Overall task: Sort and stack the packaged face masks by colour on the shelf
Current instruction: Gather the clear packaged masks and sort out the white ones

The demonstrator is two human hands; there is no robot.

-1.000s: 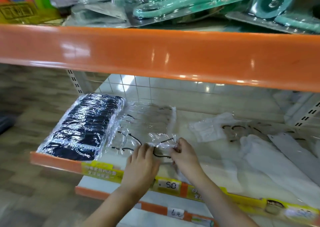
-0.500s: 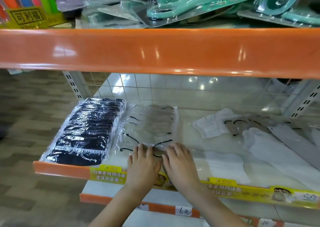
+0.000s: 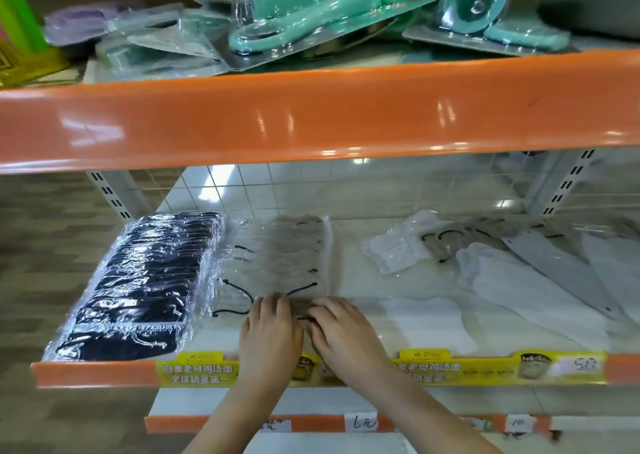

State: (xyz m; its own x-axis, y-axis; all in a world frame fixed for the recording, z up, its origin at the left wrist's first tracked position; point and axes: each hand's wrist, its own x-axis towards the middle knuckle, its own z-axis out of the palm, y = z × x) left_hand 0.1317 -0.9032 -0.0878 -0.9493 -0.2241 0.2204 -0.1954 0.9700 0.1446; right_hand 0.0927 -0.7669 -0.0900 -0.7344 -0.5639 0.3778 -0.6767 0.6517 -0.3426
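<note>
Bright, even light fills the scene, and overhead lamps throw white glare streaks on the orange beam and glints on the wrap of the dark masks. Wide-angle distortion bows the beam. The whole frame is soft, most blurred at the floor and right edge, with faint shadows under the shelf.

You face a cream shelf with an orange front edge carrying a yellow label strip. At middle left lies a stack of black packaged masks; just beside it, toward centre, a stack of grey packaged masks. At right, white packaged masks lie scattered loosely, one flat near the front. The orange-edged upper shelf holds teal blister-packed goods.
</note>
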